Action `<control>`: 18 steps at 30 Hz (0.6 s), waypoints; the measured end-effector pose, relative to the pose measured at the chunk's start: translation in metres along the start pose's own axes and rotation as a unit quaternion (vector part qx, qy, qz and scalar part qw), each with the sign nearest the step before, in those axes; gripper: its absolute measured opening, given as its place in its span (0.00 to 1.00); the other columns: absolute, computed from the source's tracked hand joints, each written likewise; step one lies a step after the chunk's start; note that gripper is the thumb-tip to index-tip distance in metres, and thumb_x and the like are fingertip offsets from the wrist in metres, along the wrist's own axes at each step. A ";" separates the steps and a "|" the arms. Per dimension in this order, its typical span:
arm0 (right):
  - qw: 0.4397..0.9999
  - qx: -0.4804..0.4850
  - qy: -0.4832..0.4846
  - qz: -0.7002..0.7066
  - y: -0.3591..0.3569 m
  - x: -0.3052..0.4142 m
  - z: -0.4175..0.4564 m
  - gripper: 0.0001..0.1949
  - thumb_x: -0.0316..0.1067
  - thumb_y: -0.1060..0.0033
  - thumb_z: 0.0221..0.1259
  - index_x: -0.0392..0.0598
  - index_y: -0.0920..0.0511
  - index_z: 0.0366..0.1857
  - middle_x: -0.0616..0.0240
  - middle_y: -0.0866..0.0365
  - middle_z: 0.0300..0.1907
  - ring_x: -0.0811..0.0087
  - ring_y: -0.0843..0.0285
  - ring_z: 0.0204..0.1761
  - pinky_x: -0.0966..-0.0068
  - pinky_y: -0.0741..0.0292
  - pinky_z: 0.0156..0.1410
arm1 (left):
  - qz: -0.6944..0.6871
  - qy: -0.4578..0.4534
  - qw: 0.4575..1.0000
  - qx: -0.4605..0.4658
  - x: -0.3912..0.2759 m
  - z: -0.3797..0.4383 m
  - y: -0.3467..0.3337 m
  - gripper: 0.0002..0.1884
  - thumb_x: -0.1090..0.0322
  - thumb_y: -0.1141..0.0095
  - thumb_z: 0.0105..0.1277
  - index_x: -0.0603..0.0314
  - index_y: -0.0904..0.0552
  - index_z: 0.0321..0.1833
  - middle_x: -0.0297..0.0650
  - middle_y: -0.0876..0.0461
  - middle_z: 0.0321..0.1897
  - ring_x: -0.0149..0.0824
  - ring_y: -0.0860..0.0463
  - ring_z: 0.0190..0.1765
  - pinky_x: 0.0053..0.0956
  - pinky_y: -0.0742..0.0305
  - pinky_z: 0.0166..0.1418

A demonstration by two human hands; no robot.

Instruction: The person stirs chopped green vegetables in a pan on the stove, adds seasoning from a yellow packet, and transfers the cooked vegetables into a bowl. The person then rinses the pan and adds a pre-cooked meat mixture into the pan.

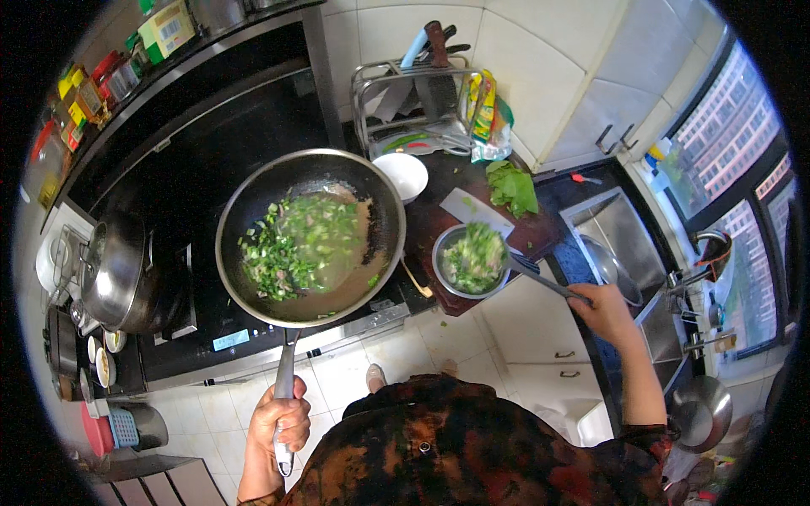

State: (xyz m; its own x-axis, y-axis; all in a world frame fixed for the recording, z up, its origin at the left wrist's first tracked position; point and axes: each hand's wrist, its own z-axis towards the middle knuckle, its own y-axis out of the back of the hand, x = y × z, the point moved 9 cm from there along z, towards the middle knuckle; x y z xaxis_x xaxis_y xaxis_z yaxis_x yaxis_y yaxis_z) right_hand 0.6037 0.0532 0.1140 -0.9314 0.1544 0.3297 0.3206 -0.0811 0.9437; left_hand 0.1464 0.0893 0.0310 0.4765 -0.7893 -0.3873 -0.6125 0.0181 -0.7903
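My left hand (281, 414) grips the metal handle of a wok (345, 297) over the cooktop. Chopped greens with small bits of what looks like meat (304, 243) lie in the wok, blurred on the right side. In my right hand (604, 316) is the dark handle of a cooking utensil (544, 276), likely a spatula. Its head is hidden by a blurred heap of greens (474, 253) at a metal bowl (443, 278). That bowl stands on a dark red cutting board (452, 305), close to a cleaver blade (471, 209) and leafy greens (512, 190).
A white bowl (402, 176) sits just right of the wok. Behind it stands a metal knife rack (361, 101). A lidded pot (117, 272) occupies the cooktop's left side. To the right is a steel sink (623, 221); small bowls (103, 365) sit at far left.
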 end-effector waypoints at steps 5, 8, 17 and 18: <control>0.989 -0.057 -0.022 -0.137 -0.010 -0.001 -0.009 0.10 0.37 0.41 0.56 0.50 0.20 0.41 0.57 0.21 0.25 0.55 0.21 0.30 0.61 0.26 0.34 | -0.016 -0.006 1.000 0.013 -0.002 -0.003 0.000 0.05 0.76 0.56 0.60 0.61 0.33 0.38 0.33 0.38 0.11 0.25 0.40 0.06 0.27 0.38 0.07; 0.985 -0.086 -0.033 -0.143 0.010 0.007 -0.014 0.09 0.37 0.41 0.56 0.51 0.20 0.40 0.59 0.22 0.25 0.55 0.21 0.29 0.62 0.26 0.33 | -0.031 -0.001 0.999 0.019 -0.003 -0.004 0.000 0.04 0.76 0.56 0.61 0.61 0.33 0.38 0.33 0.38 0.11 0.25 0.40 0.06 0.28 0.36 0.07; 0.991 -0.093 -0.037 -0.084 0.007 0.004 -0.018 0.10 0.32 0.38 0.52 0.45 0.19 0.39 0.53 0.19 0.29 0.53 0.20 0.33 0.64 0.25 0.38 | -0.020 -0.004 1.000 -0.014 -0.001 -0.001 0.007 0.04 0.76 0.56 0.61 0.61 0.33 0.37 0.32 0.38 0.11 0.25 0.40 0.06 0.26 0.38 0.07; 0.991 -0.112 -0.034 -0.065 0.014 0.005 -0.018 0.10 0.31 0.38 0.52 0.45 0.19 0.39 0.53 0.19 0.28 0.53 0.20 0.33 0.64 0.25 0.38 | -0.012 -0.008 1.000 -0.016 -0.002 -0.001 0.006 0.04 0.76 0.56 0.60 0.61 0.32 0.37 0.32 0.38 0.11 0.25 0.41 0.07 0.26 0.38 0.07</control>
State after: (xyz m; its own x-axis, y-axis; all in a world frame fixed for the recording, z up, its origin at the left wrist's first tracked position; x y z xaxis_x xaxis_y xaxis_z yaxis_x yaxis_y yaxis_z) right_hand 0.6006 0.0350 0.1282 -0.9459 0.2431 0.2148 0.1464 -0.2710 0.9514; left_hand 0.1409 0.0901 0.0275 0.5013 -0.7792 -0.3763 -0.6209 -0.0210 -0.7836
